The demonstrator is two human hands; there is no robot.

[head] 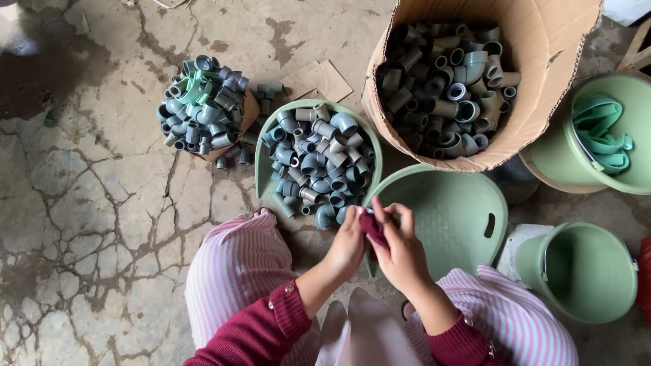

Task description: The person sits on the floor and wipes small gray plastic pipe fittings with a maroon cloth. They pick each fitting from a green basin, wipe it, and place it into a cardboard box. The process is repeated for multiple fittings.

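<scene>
A cracked, stained concrete floor (102,203) fills the view, seen from straight above, with the person sitting low on it, pink-striped knees to either side and dark red sleeves reaching forward.

The two hands meet near the middle, just over the near rim of the heaped green scoop tray. The left hand (347,245) is curled, its grip closed narrowly around a small dark red piece (373,227) that looks like cloth or a cap; what it is cannot be told. The right hand (400,254) also closes on that piece from the right, fingertips pinching its top. A small grey fitting may sit between the hands, but it is hidden.

Just beyond the hands, the green scoop tray (266,177) is heaped with grey pipe fittings (319,163), mostly elbows and short couplings. Right of it, touching, lies a second green scoop tray (447,210) with a slot handle. Far left, a pile of grey and green fittings (202,102) rests on a scrap of cardboard, a few loose ones beside it. Far right, a large cardboard box (542,74) holds many more grey fittings. At the right edge, a green bucket (634,122) contains folded green strips (600,132), and nearer, another green bucket (583,271) stands on the floor.
</scene>
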